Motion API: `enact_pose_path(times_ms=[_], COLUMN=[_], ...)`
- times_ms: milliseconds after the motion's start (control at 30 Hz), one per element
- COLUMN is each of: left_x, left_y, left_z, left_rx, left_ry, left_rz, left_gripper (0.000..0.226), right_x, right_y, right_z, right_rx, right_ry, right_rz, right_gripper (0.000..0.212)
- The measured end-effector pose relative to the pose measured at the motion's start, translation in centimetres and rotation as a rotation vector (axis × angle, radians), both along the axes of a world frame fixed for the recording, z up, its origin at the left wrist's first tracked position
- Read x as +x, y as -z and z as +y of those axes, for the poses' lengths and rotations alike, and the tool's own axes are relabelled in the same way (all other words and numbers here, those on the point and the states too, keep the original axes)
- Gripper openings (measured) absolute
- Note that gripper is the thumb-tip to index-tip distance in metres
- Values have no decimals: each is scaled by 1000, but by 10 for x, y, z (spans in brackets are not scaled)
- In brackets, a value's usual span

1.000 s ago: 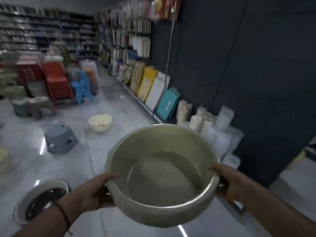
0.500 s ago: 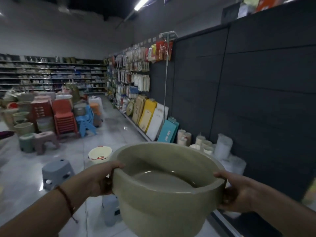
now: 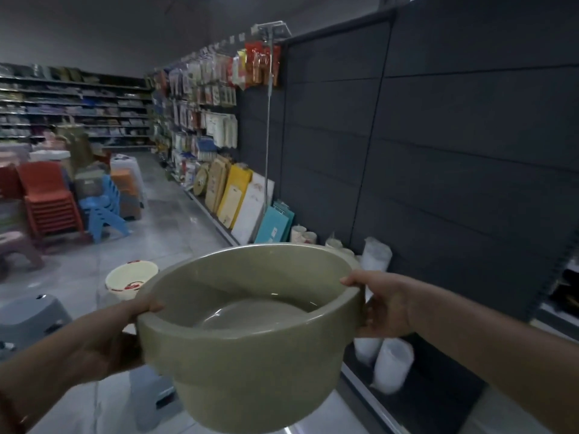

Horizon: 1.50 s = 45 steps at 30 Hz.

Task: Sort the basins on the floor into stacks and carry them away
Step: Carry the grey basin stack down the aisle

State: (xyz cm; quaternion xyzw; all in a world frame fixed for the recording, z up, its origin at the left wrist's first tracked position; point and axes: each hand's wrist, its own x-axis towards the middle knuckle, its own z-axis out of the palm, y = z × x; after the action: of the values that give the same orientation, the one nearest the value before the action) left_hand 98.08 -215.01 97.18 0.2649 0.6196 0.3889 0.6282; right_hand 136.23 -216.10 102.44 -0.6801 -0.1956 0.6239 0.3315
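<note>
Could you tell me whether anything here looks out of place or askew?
One cream basin sits loose on the aisle floor, unstacked. The olive basin, held by the left hand and right hand, looks level and undamaged.

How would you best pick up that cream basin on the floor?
Take the cream basin by its rim, reaching down from above with a hand on each side. It sits upright with its mouth open, and the rim flares outward, likely giving fingers a lip to hook under.
</note>
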Motion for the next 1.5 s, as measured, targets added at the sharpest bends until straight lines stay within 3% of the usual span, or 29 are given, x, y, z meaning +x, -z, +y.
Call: enact_pose_path(times_ms=[200,333,467,600,700,900,1000,1100,1233,1333,1433,1500], left_x=[-50,-84,-105,-105,-91,-25,-1,13,23,14,-10,-28], left_y=[62,83,96,104,123,175,192,195,193,189,190,187], left_z=[91,157,222,267,294,361,414,466,511,534,567,597], left_rx=[-76,-129,-143,-89,-74,-270,-370,-459,-555,-629,-598,-559], left_ry=[-49,-72,-17,63,27,-111,-146,-229,-316,-331,-414,-516], left_rz=[-12,5,43,82,87,60,76,31,-103,-200,-261,-245], left_gripper=[45,32,30,28,25,37,27,10,26,36,60,57], right_x=[-56,-104,-127,-125,-117,-86,-57,-34,-27,-38,-66,-94], right_y=[51,86,106,136,162,215,234,240,227,218,212,215], right_z=[94,160,211,242,266,354,414,475,566,630,691,728], right_rx=[-49,-156,-165,-120,-82,-80,-115,-116,-61,-53,-50,-70], right_ry=[-10,41,112,150,202,192,179,130,-33,-159,-271,-297], right_rz=[14,52,134,232,228,80,87,90,-4,-77,-63,-80], right_gripper=[52,24,22,37,14,8,2,15,5,11,10,4])
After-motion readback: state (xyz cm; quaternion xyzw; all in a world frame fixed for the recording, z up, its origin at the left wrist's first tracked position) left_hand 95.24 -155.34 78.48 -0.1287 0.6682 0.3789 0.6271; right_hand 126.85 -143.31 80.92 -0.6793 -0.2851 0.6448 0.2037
